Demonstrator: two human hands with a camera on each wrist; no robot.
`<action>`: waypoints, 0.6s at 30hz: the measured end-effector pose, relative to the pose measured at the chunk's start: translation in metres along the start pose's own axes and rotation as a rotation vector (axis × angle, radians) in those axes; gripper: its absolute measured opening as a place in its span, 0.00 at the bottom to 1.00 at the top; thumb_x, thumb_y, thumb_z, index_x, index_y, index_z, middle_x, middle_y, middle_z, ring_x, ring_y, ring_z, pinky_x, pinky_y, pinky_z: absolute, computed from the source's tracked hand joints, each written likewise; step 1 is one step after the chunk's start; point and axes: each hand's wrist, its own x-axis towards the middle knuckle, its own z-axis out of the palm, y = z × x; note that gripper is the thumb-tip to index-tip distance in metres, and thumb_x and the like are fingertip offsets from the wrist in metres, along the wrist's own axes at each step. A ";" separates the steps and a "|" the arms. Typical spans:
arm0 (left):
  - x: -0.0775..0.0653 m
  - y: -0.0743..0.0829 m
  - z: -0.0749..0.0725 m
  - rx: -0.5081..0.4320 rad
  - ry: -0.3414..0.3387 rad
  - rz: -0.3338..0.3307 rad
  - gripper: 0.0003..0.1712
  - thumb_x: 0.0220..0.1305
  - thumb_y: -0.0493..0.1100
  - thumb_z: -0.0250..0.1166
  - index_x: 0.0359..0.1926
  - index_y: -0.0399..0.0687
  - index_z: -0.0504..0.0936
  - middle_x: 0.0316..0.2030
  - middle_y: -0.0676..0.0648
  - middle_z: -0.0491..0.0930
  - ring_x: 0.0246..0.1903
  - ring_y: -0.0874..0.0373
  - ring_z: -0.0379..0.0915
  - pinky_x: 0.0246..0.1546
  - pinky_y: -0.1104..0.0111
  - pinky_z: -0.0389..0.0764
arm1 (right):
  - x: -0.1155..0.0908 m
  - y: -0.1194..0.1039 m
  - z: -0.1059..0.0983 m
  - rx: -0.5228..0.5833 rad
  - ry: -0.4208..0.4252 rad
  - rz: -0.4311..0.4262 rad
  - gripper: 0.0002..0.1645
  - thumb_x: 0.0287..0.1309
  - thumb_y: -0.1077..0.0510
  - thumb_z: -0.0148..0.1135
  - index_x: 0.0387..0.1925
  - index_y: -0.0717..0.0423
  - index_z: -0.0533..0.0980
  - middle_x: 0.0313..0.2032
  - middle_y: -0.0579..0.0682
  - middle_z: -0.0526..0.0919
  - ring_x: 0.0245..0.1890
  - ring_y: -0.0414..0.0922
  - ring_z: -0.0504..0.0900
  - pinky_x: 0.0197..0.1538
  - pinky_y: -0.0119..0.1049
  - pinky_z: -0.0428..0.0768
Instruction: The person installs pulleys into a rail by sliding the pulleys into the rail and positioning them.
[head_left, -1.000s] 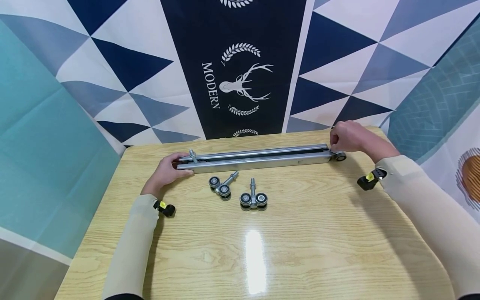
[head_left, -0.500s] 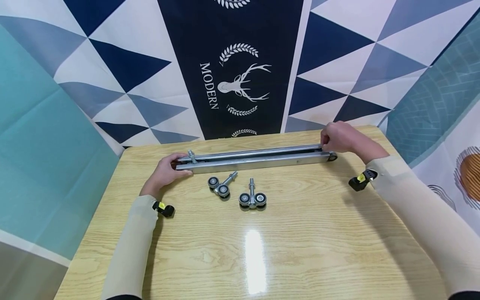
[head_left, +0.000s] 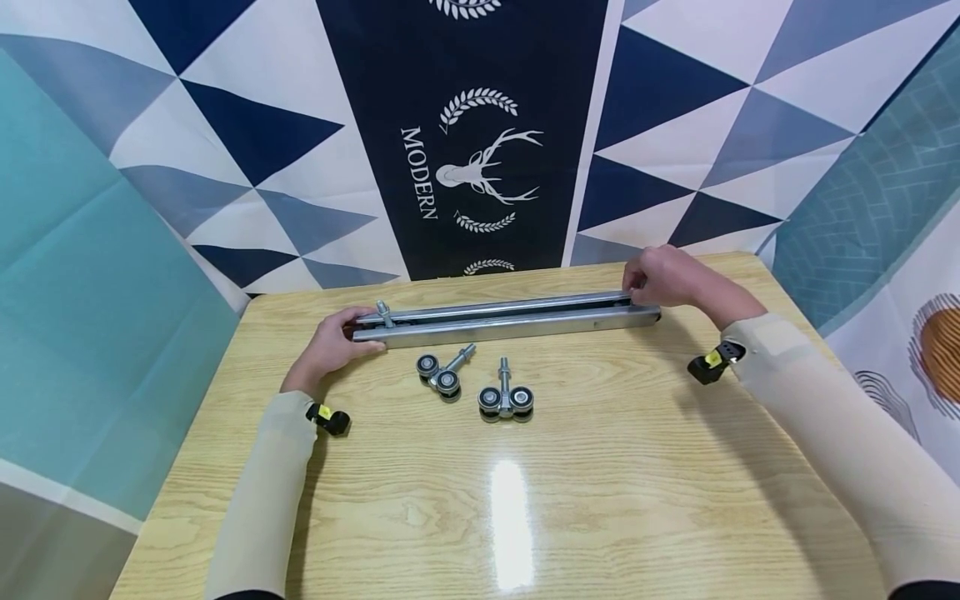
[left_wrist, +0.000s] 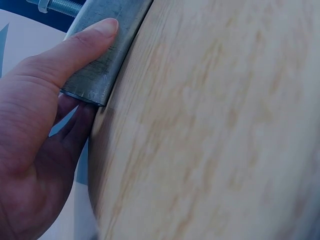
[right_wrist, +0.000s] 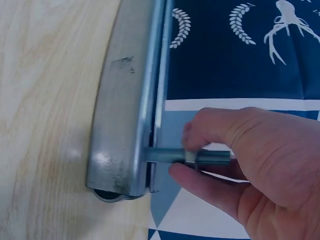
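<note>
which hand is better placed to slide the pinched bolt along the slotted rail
Probably the right hand: it pinches the bolt in the slotted rail, while the left hand holds the rail's opposite end.

Two loose roller bolts (head_left: 506,403) obstruct the rail's near side (head_left: 517,327), leaving room rightward.

From my head view I can read one word: MODERN (head_left: 418,173), in white capitals running sideways down the backdrop's dark panel (head_left: 480,67).
</note>
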 end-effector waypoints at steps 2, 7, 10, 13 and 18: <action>-0.001 0.000 0.000 0.003 0.000 -0.001 0.41 0.53 0.54 0.77 0.66 0.49 0.74 0.63 0.39 0.74 0.53 0.45 0.71 0.60 0.48 0.72 | -0.001 0.000 -0.002 0.014 -0.001 0.005 0.07 0.52 0.65 0.68 0.34 0.57 0.87 0.31 0.51 0.88 0.30 0.46 0.80 0.39 0.48 0.80; -0.001 0.000 0.000 0.000 -0.001 0.003 0.41 0.52 0.54 0.77 0.66 0.49 0.73 0.62 0.39 0.74 0.52 0.45 0.71 0.59 0.49 0.73 | -0.006 0.005 -0.011 0.031 0.026 0.014 0.06 0.52 0.64 0.68 0.33 0.56 0.88 0.31 0.51 0.89 0.32 0.47 0.83 0.40 0.50 0.82; 0.000 -0.001 0.000 -0.006 -0.001 0.008 0.41 0.53 0.53 0.77 0.66 0.49 0.74 0.62 0.39 0.75 0.52 0.45 0.71 0.58 0.49 0.73 | -0.008 0.007 -0.013 0.039 0.044 0.011 0.07 0.51 0.65 0.66 0.30 0.54 0.88 0.29 0.50 0.89 0.32 0.46 0.84 0.39 0.48 0.82; -0.001 -0.001 -0.001 -0.010 -0.001 0.012 0.40 0.53 0.52 0.77 0.66 0.50 0.74 0.62 0.39 0.74 0.52 0.45 0.72 0.58 0.49 0.73 | -0.008 0.009 -0.012 0.051 0.055 0.016 0.08 0.50 0.66 0.66 0.30 0.55 0.88 0.29 0.50 0.90 0.31 0.45 0.83 0.38 0.47 0.82; -0.001 0.000 -0.001 -0.011 -0.004 0.016 0.40 0.53 0.53 0.77 0.66 0.49 0.74 0.62 0.39 0.75 0.52 0.45 0.71 0.59 0.48 0.73 | -0.006 0.009 -0.005 0.068 0.089 0.018 0.07 0.47 0.67 0.66 0.28 0.55 0.87 0.29 0.51 0.88 0.27 0.44 0.79 0.34 0.43 0.78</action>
